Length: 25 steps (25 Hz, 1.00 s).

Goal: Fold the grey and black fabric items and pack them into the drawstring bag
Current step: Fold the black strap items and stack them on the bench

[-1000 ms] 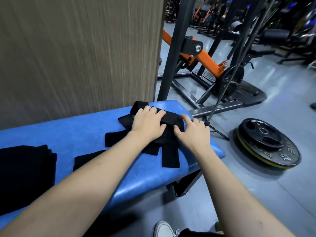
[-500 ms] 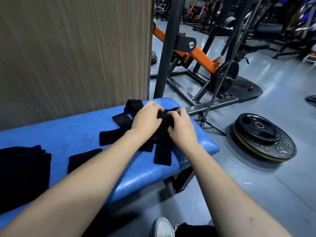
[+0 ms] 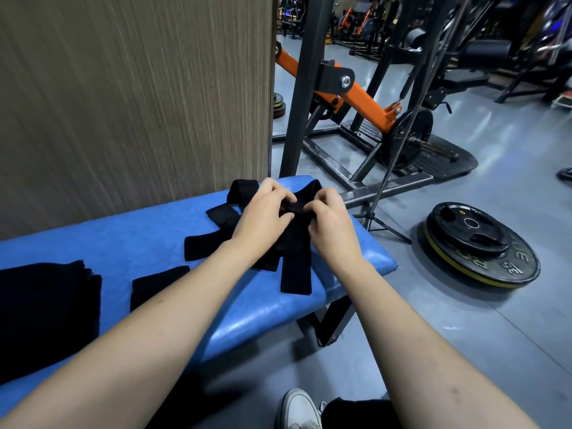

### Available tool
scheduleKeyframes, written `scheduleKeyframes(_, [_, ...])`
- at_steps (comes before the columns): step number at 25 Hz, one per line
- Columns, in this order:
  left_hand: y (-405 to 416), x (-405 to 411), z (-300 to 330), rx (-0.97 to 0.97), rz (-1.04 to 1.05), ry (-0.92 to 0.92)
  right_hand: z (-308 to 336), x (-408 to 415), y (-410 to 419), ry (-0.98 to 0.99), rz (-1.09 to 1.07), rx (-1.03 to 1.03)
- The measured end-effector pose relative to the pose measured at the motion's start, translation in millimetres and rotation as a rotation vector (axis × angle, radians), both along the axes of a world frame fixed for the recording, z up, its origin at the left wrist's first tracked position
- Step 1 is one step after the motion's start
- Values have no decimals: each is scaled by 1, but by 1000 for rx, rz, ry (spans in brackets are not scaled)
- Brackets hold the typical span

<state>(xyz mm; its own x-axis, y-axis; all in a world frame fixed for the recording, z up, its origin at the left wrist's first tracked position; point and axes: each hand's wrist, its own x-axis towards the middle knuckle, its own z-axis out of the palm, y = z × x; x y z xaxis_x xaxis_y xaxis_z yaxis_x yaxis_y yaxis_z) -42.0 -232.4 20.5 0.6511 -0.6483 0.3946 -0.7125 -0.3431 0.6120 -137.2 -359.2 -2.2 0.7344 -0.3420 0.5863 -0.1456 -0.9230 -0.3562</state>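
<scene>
A pile of black fabric straps (image 3: 295,261) lies on the right end of the blue padded bench (image 3: 148,239). My left hand (image 3: 263,216) and my right hand (image 3: 329,221) both pinch a bunched fold of the top strap between them, thumbs and fingers closed on the cloth. One strap end hangs toward the bench's front edge. A separate small black piece (image 3: 154,281) lies flat to the left, partly under my left forearm. A larger dark folded fabric (image 3: 46,311) sits at the far left of the bench. No drawstring bag is recognisable.
A wood-grain wall panel (image 3: 133,97) stands directly behind the bench. An orange and black gym machine (image 3: 359,97) stands beyond the bench end. Stacked weight plates (image 3: 476,243) lie on the grey floor at right. My white shoe (image 3: 298,410) shows below.
My hands went from lying flat and apart on the strap pile to coming together and pinching up a fold of the top strap. The camera view shifted slightly.
</scene>
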Motion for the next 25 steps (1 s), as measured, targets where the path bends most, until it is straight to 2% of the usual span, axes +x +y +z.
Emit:
scheduleKeyframes(6, [26, -8, 21, -331, 72, 230, 41, -9, 18, -216, 88, -52])
scheduleKeyframes(12, [72, -16, 63, -483, 11, 660, 73, -30, 63, -374, 193, -82])
scheduleKeyframes(17, [123, -37, 90, -654, -59, 682, 77, -44, 112, -333, 270, 48])
scheduleKeyframes(20, [150, -51, 98, -666, -80, 604, 80, -53, 138, -291, 258, 121])
scheduleKeyframes(23, [177, -63, 106, -685, -98, 514, 83, -57, 160, -241, 264, 63])
scheduleKeyframes(25, [195, -69, 106, -708, -102, 498, 83, -57, 171, -233, 308, 104])
